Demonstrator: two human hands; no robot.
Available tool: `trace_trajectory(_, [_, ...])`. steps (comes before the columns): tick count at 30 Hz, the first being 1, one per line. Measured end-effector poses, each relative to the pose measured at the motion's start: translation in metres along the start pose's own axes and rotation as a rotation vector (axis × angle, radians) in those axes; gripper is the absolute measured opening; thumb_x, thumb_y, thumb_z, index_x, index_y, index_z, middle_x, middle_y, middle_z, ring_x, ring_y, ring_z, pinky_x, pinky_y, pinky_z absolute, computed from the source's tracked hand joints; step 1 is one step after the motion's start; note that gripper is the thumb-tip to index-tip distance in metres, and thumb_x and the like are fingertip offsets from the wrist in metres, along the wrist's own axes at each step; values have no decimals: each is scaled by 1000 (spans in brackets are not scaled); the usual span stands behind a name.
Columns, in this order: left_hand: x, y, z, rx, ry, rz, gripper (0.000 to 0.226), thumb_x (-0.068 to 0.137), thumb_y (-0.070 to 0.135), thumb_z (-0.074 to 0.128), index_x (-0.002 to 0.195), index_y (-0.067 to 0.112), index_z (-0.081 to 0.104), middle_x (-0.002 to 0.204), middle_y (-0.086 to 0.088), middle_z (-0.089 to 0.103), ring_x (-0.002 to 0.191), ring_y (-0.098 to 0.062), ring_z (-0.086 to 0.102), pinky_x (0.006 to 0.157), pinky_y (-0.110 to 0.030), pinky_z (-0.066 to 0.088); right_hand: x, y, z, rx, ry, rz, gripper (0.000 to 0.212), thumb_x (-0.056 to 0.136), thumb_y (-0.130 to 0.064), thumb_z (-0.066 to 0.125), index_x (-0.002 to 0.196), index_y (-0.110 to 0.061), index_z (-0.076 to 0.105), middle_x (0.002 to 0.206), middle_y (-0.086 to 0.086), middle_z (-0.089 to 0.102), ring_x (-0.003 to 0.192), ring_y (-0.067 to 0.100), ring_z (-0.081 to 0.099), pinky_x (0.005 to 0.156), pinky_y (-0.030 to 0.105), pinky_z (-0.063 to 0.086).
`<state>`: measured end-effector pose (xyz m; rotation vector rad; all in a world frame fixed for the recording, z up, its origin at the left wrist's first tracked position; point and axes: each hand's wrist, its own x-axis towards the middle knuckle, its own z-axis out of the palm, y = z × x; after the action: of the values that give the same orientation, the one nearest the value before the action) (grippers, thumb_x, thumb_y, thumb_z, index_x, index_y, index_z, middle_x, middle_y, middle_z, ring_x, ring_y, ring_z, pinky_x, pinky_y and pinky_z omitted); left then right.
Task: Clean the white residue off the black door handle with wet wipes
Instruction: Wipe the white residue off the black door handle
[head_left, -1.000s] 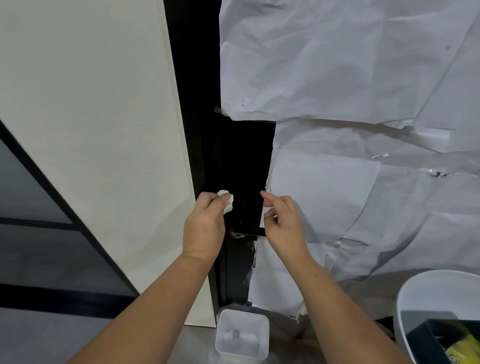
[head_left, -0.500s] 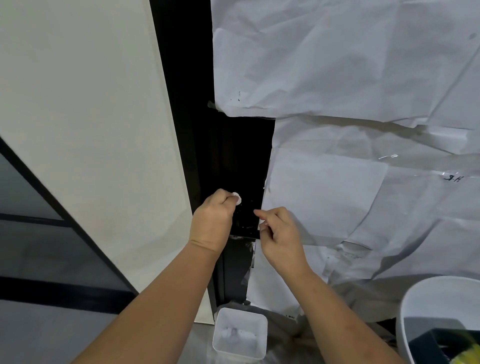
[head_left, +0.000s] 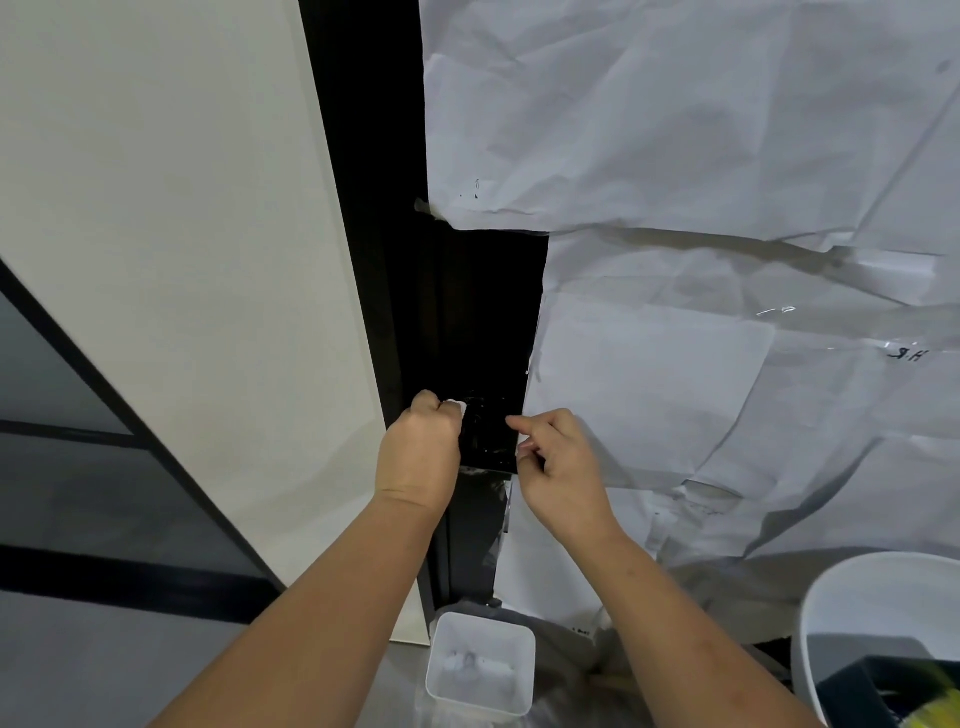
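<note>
Pinching a small wad of wet wipe (head_left: 460, 409) in curled fingers, the left hand (head_left: 421, 452) presses it against the left edge of the black door handle (head_left: 488, 431), which shows white streaks near its lower rim. The right hand (head_left: 558, 462) is just beside the handle's right edge, forefinger out, other fingers curled; whether it grips anything cannot be told. Crumpled white paper (head_left: 675, 156) crowds the right side. A small white container (head_left: 480, 660) sits below; a white bucket (head_left: 878, 597) stands lower right.
</note>
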<state>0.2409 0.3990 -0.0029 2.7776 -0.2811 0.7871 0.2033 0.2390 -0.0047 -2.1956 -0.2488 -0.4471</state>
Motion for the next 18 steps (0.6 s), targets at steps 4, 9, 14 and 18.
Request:
trace_trajectory(4, [-16, -6, -1, -100, 47, -18, 19, 70, 4, 84, 86, 7, 73, 74, -11, 62, 41, -23, 55, 38, -25, 49, 0, -1, 1, -18, 2, -5, 42, 83, 7, 53, 117, -14, 65, 97, -8, 47, 85, 0, 52, 76, 6, 41])
trace_trajectory(9, [-15, -9, 0, -158, 195, 23, 22, 75, 2, 79, 97, 2, 72, 88, -12, 65, 55, -23, 62, 49, -28, 56, 1, -2, 3, -33, 4, -1, 41, 83, 6, 54, 117, -14, 65, 98, -6, 48, 85, 1, 52, 75, 7, 42])
trace_trajectory(14, [-8, -5, 9, -154, 83, 31, 23, 70, 0, 82, 92, 4, 74, 79, -12, 64, 50, -24, 61, 47, -27, 54, 1, -2, 3, -22, -4, 5, 41, 83, 6, 54, 117, -14, 65, 98, -7, 48, 85, 2, 53, 75, 5, 41])
trace_trajectory(18, [-13, -9, 11, -109, -110, -52, 16, 71, -3, 76, 70, 8, 65, 66, -7, 56, 48, -25, 58, 43, -21, 37, -1, 1, 2, -4, -13, 11, 40, 83, 6, 54, 116, -13, 65, 96, -7, 48, 85, 3, 54, 76, 7, 42])
